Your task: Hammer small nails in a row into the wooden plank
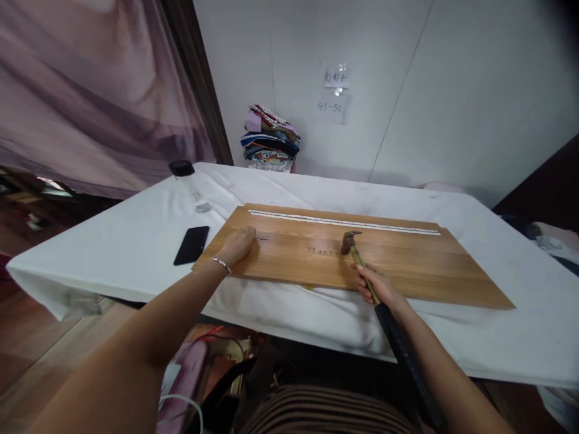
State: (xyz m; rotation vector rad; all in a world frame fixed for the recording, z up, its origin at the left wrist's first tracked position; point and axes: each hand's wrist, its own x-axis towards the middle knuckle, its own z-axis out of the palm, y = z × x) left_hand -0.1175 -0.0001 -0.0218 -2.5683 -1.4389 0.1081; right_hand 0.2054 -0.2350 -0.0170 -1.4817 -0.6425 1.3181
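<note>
My right hand (376, 284) is wrapped round the shaft of a claw hammer (359, 258). Its rusty metal head is raised near a wooden board (420, 265), and the black grip slants back under my forearm. Several small nails (322, 251) stand upright in the board, just left of the hammer head. Over at the board's left end, my left hand (239, 244), with a bracelet at the wrist, rests with its fingers curled. A few loose nails (262, 237) lie beside those fingertips. What the fingers hold, if anything, is hidden.
Two white measuring strips (344, 221) run along the board's far edge. On the white-covered table (113, 241) are a black phone (191, 245) and a clear bottle with a dark cap (181, 169). Folded clothes (270, 140) are stacked by the wall.
</note>
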